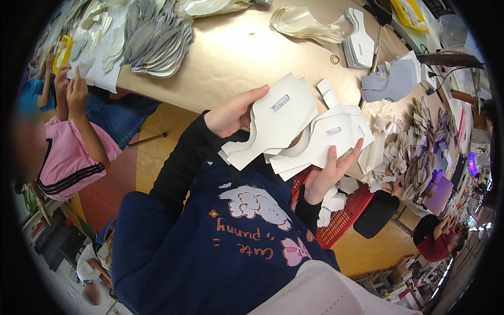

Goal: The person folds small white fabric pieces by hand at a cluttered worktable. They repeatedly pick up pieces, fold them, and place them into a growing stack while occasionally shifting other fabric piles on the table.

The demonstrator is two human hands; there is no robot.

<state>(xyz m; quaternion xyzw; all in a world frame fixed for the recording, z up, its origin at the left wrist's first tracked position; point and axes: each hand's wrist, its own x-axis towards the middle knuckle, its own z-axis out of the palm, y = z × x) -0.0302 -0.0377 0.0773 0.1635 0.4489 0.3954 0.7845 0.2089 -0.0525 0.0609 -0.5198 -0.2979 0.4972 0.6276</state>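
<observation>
My left hand [233, 113] grips a small stack of flat white cut pieces [283, 107] by its left edge, thumb on top. The pieces have curved edges, and a small printed rectangle shows on the top one. Fanned-out white pieces [328, 131] of the same kind lie in my right hand [331, 176], whose thumb and a finger show along their lower edge. The two groups overlap in front of my chest, above the table's near edge. My other fingers are partly hidden under the pieces.
On the brown-covered table [226, 58] stand a grey bundle [157, 42], a white stack [359, 42] and grey pieces [391, 81]. A red basket [344, 218] of white scraps is at my right, beside a black stool [376, 214]. A co-worker in pink [73, 152] sits at left.
</observation>
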